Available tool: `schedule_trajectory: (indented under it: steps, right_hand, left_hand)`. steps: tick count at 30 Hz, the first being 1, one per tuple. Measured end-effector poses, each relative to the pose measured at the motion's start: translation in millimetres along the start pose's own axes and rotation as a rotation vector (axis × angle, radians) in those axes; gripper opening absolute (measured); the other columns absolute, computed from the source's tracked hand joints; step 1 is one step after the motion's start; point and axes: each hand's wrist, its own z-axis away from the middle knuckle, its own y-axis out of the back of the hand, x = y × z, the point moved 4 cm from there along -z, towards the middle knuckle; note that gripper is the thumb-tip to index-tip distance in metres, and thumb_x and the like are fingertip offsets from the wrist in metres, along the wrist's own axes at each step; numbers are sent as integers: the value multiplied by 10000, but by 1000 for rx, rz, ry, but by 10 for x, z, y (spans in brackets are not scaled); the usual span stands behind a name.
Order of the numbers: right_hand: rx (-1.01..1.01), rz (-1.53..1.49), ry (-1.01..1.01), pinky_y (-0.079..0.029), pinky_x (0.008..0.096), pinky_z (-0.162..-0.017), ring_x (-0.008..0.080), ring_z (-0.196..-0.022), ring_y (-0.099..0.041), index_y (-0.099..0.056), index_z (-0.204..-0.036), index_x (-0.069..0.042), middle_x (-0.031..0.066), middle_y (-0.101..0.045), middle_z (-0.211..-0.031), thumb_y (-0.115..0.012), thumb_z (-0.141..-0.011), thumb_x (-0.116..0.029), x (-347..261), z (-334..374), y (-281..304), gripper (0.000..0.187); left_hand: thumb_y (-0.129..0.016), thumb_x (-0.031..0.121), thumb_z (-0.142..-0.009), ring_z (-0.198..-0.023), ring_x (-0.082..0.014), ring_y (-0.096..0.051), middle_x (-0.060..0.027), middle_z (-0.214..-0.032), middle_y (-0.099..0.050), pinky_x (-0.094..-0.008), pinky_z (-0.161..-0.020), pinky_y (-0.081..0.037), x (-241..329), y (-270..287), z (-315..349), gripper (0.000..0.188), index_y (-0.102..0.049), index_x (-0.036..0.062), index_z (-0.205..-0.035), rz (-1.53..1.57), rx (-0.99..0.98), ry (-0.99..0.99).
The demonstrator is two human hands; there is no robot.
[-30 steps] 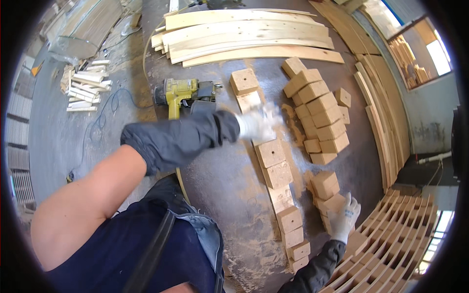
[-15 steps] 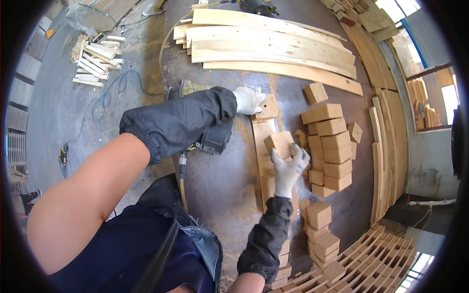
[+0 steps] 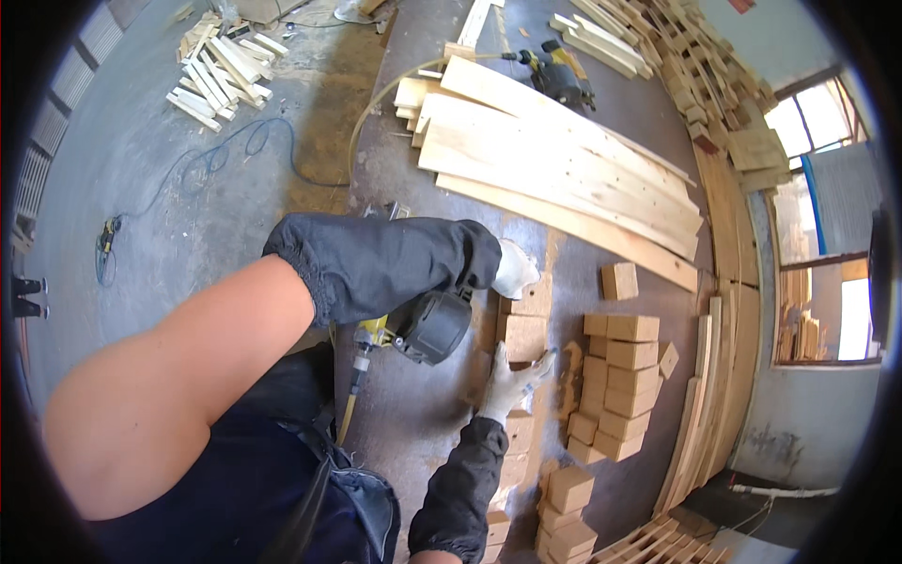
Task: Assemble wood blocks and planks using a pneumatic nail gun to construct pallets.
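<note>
In a pale glove, my left hand (image 3: 515, 271) is closed at the far end of a row of wooden blocks, its fingertips on the end block (image 3: 536, 297); some fingers are hidden. Another wooden block (image 3: 523, 336) sits right up against it on the near side. My gloved right hand (image 3: 514, 381) has its thumb and fingers at the two sides of that second block's near end. More blocks (image 3: 517, 434) lie nearer to me in the same line, partly behind my right hand. A yellow and black nail gun (image 3: 434, 327) lies below my left forearm.
Stacked blocks (image 3: 628, 381) stand to the right, with a lower stack (image 3: 567, 493) nearer. Long pale boards (image 3: 554, 160) cover the far table, a second power tool (image 3: 562, 80) beyond them. An air hose (image 3: 362, 122) runs along the left edge. Wood strips (image 3: 225, 77) lie on the floor.
My right hand has brought its block down and left against the end block. The tilted block now lies flat in the row. My view has shifted.
</note>
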Motion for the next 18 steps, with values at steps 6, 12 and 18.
schedule_trajectory:
  steps: [6, 12, 18]
  right_hand:
    - [-47, 123, -100, -303, 599, -1192, 516, -1422, -337, -219, -1583, -5, 334, -347, -1517, -861, -787, -434, -100, 27, -234, 1109]
    - [23, 154, -29, -324, 564, -1199, 489, -1400, -382, -249, -1564, 21, 322, -378, -1498, -870, -767, -313, -160, -25, -225, 1064]
    - [34, 187, -34, -329, 557, -1194, 480, -1403, -383, -268, -1553, 19, 317, -380, -1488, -882, -738, -308, -193, -13, -228, 1072]
  left_hand:
    - [-646, 384, -853, -1402, -394, -462, -231, -1511, -492, -567, -1159, -307, -1231, 642, 106, 691, -517, 48, -1442, -600, 637, 324]
    - [-717, 445, -882, -1497, -426, -305, -266, -1542, -415, -554, -1213, -262, -1881, 515, 174, 825, -437, -56, -1475, -564, 457, 364]
    - [-774, 350, -839, -1242, -383, -595, -225, -1313, -620, -447, -1010, -514, -1663, 976, 31, 577, -630, -16, -1261, -431, 309, 519]
